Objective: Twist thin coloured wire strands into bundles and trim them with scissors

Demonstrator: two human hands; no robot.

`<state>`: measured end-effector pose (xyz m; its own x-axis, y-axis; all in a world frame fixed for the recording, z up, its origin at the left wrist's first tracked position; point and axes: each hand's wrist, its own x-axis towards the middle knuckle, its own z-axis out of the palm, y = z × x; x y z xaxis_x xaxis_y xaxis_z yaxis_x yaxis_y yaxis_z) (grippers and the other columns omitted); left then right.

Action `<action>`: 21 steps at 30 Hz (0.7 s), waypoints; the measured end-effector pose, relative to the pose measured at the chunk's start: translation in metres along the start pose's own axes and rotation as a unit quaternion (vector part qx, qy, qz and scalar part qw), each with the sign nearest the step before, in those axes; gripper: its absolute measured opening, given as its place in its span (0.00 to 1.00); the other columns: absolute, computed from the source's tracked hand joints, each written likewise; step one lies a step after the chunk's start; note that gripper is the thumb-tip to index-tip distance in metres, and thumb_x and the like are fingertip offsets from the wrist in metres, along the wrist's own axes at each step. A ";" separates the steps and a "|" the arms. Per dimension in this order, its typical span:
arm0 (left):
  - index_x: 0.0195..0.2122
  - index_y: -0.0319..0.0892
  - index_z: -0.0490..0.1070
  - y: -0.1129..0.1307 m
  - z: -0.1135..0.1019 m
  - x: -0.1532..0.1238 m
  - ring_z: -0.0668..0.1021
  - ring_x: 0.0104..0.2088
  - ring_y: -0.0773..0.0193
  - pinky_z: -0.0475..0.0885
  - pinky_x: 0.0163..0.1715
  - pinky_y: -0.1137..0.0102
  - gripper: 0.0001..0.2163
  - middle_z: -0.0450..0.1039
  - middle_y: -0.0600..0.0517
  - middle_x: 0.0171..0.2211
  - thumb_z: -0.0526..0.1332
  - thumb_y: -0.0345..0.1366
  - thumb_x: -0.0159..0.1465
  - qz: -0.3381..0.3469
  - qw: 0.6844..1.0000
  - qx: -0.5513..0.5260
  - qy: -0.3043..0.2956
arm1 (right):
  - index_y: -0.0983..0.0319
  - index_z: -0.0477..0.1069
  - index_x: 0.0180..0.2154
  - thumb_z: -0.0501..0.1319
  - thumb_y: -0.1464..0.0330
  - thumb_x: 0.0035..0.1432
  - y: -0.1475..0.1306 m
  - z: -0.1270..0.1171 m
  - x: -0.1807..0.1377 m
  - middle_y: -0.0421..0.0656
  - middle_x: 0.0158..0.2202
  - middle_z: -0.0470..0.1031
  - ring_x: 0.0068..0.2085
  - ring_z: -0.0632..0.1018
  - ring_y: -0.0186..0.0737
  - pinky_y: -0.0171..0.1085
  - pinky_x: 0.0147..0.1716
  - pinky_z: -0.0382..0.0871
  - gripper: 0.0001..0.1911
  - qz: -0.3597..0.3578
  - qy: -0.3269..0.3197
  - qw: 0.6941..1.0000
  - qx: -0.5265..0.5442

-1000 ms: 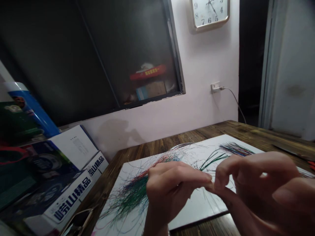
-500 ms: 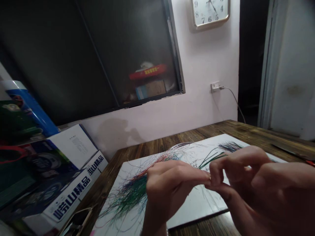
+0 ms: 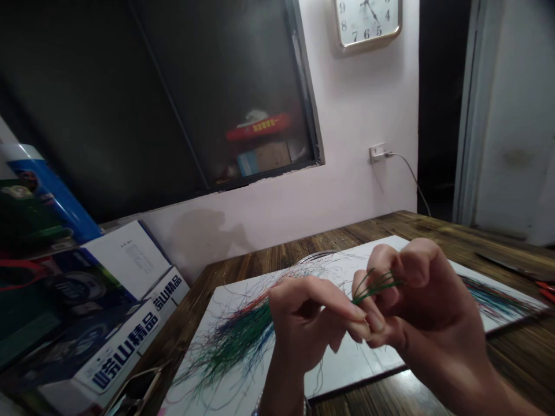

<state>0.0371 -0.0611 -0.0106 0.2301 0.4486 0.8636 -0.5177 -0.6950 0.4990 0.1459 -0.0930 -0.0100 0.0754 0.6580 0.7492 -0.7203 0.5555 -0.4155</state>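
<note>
A small bunch of thin green wires (image 3: 376, 285) fans out from between my fingertips, above a white board (image 3: 342, 370). My left hand (image 3: 310, 320) is closed in a pinch at the lower end of the bunch. Against it, my right hand (image 3: 427, 306) pinches with thumb and index finger while its other fingers curl behind the strands. The exact gripping point is hidden by the fingers. Left of my hands, a loose, tangled heap of fine green, red and blue wires (image 3: 238, 341) lies on the board.
A straighter bundle of coloured wires (image 3: 489, 297) lies at the board's right end. Beyond it on the wooden table (image 3: 520, 358) are a dark blade-like tool (image 3: 503, 263) and something with red handles (image 3: 547, 289). Stacked boxes (image 3: 125, 346) stand at the left.
My right hand has turned and moved up and back, showing the green wires in front of its curled fingers. The right-hand wire bundle is now uncovered. My left hand has shifted slightly right.
</note>
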 end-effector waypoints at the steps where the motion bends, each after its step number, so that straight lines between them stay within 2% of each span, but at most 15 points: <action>1: 0.31 0.43 0.76 0.000 0.001 0.000 0.72 0.14 0.75 0.61 0.10 0.84 0.04 0.71 0.58 0.15 0.64 0.27 0.59 -0.003 1.000 -0.007 0.002 | 0.56 0.57 0.31 0.66 0.83 0.44 0.000 0.000 0.001 0.33 0.30 0.64 0.25 0.73 0.29 0.32 0.23 0.75 0.23 -0.001 -0.003 1.000 -0.001; 7: 0.31 0.42 0.76 0.000 0.003 0.000 0.75 0.16 0.72 0.62 0.10 0.84 0.04 0.72 0.57 0.15 0.65 0.26 0.58 0.004 1.000 -0.025 0.009 | 0.56 0.56 0.30 0.67 0.80 0.45 -0.002 0.001 0.002 0.33 0.29 0.65 0.25 0.73 0.29 0.31 0.23 0.75 0.22 -0.005 -0.001 1.000 -0.015; 11: 0.30 0.42 0.75 -0.001 0.003 0.001 0.72 0.14 0.74 0.60 0.09 0.84 0.02 0.71 0.58 0.15 0.65 0.29 0.58 -0.011 0.999 -0.045 0.004 | 0.56 0.57 0.30 0.67 0.79 0.47 -0.001 0.000 0.001 0.33 0.29 0.65 0.26 0.74 0.30 0.30 0.24 0.75 0.20 0.011 -0.005 1.000 0.003; 16: 0.29 0.42 0.73 -0.004 0.003 0.003 0.64 0.10 0.79 0.52 0.06 0.85 0.02 0.72 0.58 0.19 0.65 0.29 0.58 -0.064 0.992 -0.106 0.006 | 0.56 0.57 0.31 0.67 0.79 0.46 0.001 -0.006 0.006 0.32 0.31 0.66 0.26 0.74 0.29 0.31 0.23 0.76 0.20 0.091 -0.037 0.992 0.084; 21: 0.31 0.43 0.70 -0.006 0.002 0.004 0.52 0.11 0.78 0.46 0.08 0.84 0.04 0.60 0.62 0.13 0.61 0.35 0.63 -0.122 0.983 -0.137 0.018 | 0.58 0.59 0.31 0.69 0.80 0.44 0.002 -0.014 0.013 0.33 0.29 0.67 0.29 0.73 0.25 0.24 0.31 0.73 0.21 0.165 0.006 0.980 0.109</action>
<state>0.0426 -0.0565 -0.0099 0.3475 0.6064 0.7152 -0.6547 -0.3891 0.6480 0.1553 -0.0764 -0.0088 -0.1790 0.7903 0.5860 -0.8366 0.1912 -0.5134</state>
